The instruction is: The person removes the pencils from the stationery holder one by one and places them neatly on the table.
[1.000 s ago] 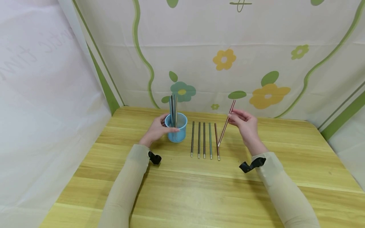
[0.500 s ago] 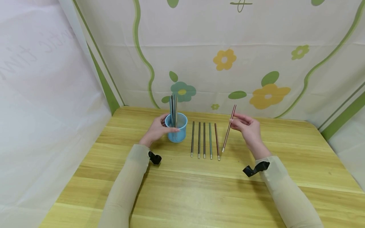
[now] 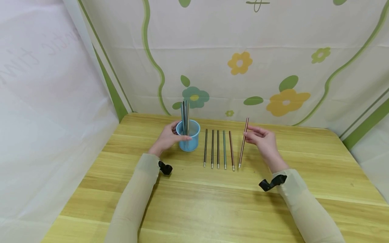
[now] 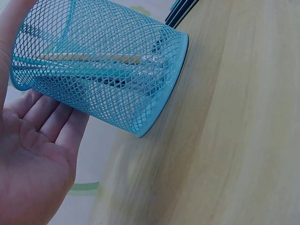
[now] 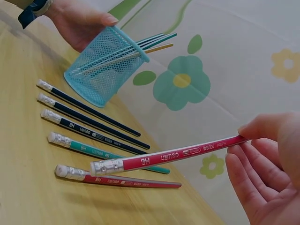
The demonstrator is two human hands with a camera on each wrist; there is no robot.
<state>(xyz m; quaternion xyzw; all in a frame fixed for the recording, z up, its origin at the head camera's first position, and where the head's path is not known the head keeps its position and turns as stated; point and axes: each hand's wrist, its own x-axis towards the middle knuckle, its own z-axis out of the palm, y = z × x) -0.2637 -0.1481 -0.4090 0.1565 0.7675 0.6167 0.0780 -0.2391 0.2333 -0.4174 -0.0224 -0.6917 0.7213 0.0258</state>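
Observation:
My left hand [image 3: 165, 138] holds a light blue mesh pencil cup [image 3: 193, 141], its thumb across the near side by the rim. Several pencils [image 5: 159, 43] stand in the cup, leaning to one side with their erasers down, as the left wrist view shows through the mesh. Between thumb and fingertips, my right hand [image 3: 263, 141] pinches a red pencil [image 3: 242, 152] near its upper end. It tilts with its eraser end down, close over the table, just right of a second red pencil [image 3: 231, 148] that lies flat.
Left of the lying red pencil, a green pencil [image 3: 224, 148] and three black pencils [image 3: 212, 148] lie side by side on the wooden table [image 3: 194, 209], erasers toward me. A flowered cloth [image 3: 200, 60] hangs behind the table's far edge.
My right hand has lowered the red pencil and brought its eraser end toward me, off the lying red pencil and to its right. The left hand and cup have stayed put.

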